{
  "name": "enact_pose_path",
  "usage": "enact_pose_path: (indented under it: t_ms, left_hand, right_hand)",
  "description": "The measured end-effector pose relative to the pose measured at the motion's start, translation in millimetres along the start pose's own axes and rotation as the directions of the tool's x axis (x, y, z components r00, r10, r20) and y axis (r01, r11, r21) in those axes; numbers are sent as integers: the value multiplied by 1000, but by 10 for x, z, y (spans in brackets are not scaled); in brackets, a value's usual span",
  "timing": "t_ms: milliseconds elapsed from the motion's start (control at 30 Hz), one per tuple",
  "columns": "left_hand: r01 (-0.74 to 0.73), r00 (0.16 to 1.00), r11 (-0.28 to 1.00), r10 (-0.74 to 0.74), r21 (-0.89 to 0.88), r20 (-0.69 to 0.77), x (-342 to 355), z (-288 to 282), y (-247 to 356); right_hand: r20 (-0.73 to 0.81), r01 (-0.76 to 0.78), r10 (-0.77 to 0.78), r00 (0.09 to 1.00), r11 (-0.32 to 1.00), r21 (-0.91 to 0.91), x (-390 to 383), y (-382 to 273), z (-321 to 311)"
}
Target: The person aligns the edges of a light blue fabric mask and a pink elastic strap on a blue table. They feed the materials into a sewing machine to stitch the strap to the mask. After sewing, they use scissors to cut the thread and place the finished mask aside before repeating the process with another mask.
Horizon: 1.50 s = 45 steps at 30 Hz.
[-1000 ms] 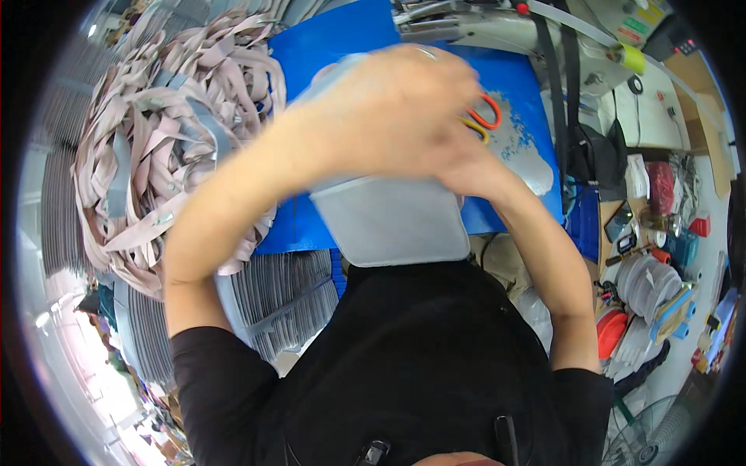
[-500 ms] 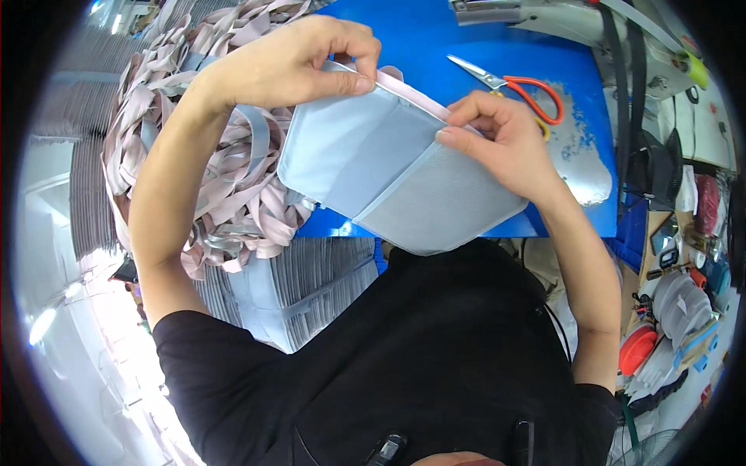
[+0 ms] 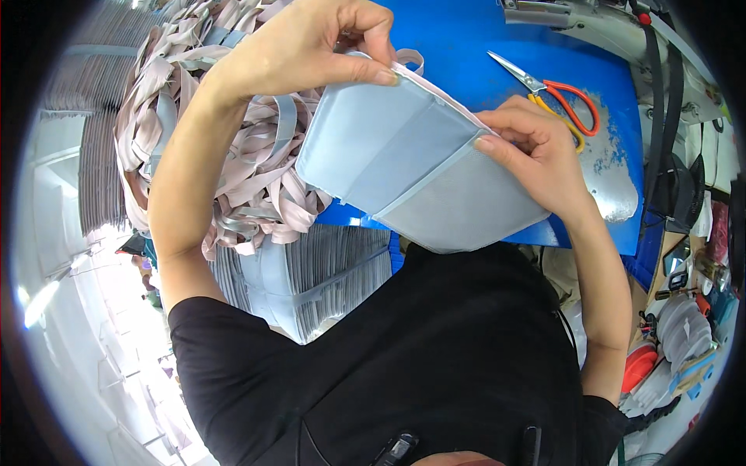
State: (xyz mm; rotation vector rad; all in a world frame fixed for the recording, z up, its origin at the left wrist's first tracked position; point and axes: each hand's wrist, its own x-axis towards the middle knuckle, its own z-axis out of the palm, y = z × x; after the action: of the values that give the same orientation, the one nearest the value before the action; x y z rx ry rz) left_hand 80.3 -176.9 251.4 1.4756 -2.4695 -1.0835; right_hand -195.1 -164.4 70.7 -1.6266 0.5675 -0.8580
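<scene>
Both hands pinch the far edge of a pale blue-grey fabric panel point(image 3: 420, 147), which hangs tilted above the blue table. One side of it is smooth cloth, the other a darker mesh, with a seam between them. A thin pink layer shows along its top edge. My left hand point(image 3: 334, 46) grips near the upper left corner, thumb toward me. Farther right along the same edge, my right hand point(image 3: 532, 147) is closed with thumb and fingers on the panel. Scissors point(image 3: 556, 101) with red and yellow handles lie beyond my right hand, blades apart.
A large heap of pink and grey fabric strips point(image 3: 264, 163) piles up left of the blue table point(image 3: 458, 46). Below it stands a strapped stack of grey panels point(image 3: 295, 272). A sewing machine point(image 3: 590, 23) is at the far right; assorted tools and discs point(image 3: 684, 330) crowd the right side.
The whole view has shifted slightly, so the table and scissors sit farther right. Both hands keep their pinch on the panel's edge, its tilt nearly the same.
</scene>
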Motion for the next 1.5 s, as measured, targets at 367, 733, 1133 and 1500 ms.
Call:
enact_pose_path:
  t_ms: [367, 733, 1133, 1500]
  left_hand:
    - [65, 995, 959, -82, -277, -50, 3, 122, -33]
    - [35, 999, 997, -32, 64, -42, 295, -103, 205]
    - [77, 994, 987, -64, -141, 93, 1134, -563, -604]
    - [-93, 996, 993, 93, -69, -4, 1781, -625, -1054]
  right_hand:
    - [-25, 21, -21, 999, 1000, 3, -66, 7, -13]
    - [-32, -32, 30, 999, 997, -64, 52, -85, -114]
    - [-125, -228, 282, 951, 915, 334, 422, -121, -259]
    - [-262, -320, 443, 858, 858, 403, 732, -156, -371]
